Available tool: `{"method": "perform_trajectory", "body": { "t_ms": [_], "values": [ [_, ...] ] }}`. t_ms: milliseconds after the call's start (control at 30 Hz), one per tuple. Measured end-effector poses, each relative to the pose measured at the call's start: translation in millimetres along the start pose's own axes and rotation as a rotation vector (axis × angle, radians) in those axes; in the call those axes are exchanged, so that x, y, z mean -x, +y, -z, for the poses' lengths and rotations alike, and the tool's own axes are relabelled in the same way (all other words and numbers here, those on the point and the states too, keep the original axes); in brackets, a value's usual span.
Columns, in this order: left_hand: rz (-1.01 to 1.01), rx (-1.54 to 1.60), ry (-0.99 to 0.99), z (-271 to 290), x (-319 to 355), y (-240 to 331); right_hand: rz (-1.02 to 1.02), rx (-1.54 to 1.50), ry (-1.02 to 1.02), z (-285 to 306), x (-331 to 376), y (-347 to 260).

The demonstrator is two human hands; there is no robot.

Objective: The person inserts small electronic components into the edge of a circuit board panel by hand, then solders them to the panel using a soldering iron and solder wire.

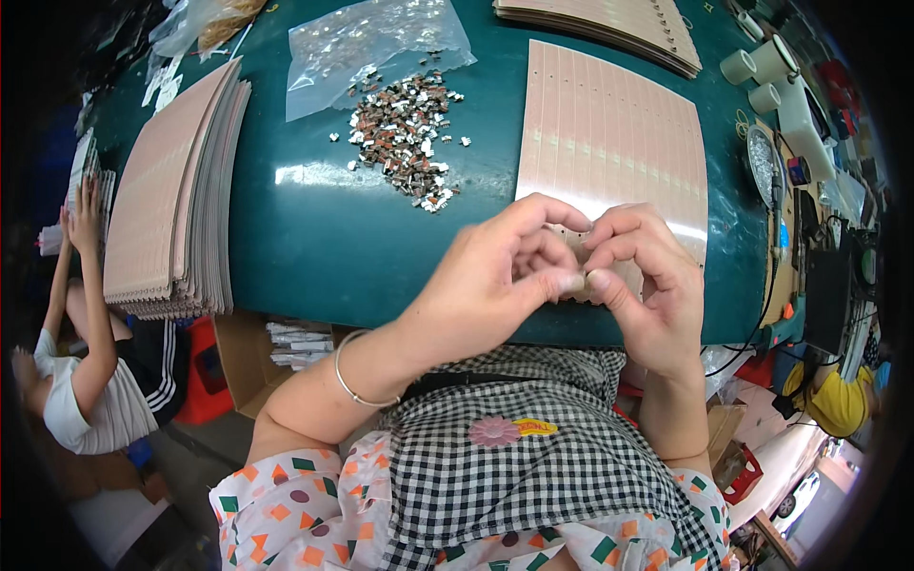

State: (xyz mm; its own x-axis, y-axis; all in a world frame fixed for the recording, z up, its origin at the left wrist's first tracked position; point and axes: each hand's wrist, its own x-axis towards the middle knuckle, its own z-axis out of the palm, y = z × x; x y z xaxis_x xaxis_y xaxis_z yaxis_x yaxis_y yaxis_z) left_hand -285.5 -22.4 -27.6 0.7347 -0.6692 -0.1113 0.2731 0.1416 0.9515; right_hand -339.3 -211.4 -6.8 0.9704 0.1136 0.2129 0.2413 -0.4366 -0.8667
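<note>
My left hand point(495, 271) and my right hand point(657, 285) meet over the near edge of a flat pinkish panel point(614, 124). The fingers of both are curled, thumbs and fingertips pinched close together. Whatever lies between the fingertips is too small and too covered to name. Long parallel strips with small holes and marks make up the panel. Beyond my left hand, a heap of small white, brown and metallic parts point(405, 133), which look like tiny connectors, is spread on the green table point(314, 238).
A clear plastic bag point(376, 48) lies behind the heap. Tall stacks of similar panels stand at the left point(171, 190) and far right point(609, 24). White cups point(766, 71), cables and tools crowd the right side. Another person point(90, 381) sits at the left, arms raised to a stack.
</note>
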Motion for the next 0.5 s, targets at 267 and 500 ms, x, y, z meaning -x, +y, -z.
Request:
{"method": "perform_trajectory", "body": {
  "t_ms": [267, 500],
  "values": [
    [-0.361, -1.590, 0.471, 73.7, -52.7, 1.2, -0.049, 0.384, 0.133, -6.8, -10.2, 14.7],
    [-0.254, -1.510, 0.360, 78.3, -55.6, -2.8, -0.068, 0.453, 0.106, -15.6, -12.2, 26.3]
  ]
}}
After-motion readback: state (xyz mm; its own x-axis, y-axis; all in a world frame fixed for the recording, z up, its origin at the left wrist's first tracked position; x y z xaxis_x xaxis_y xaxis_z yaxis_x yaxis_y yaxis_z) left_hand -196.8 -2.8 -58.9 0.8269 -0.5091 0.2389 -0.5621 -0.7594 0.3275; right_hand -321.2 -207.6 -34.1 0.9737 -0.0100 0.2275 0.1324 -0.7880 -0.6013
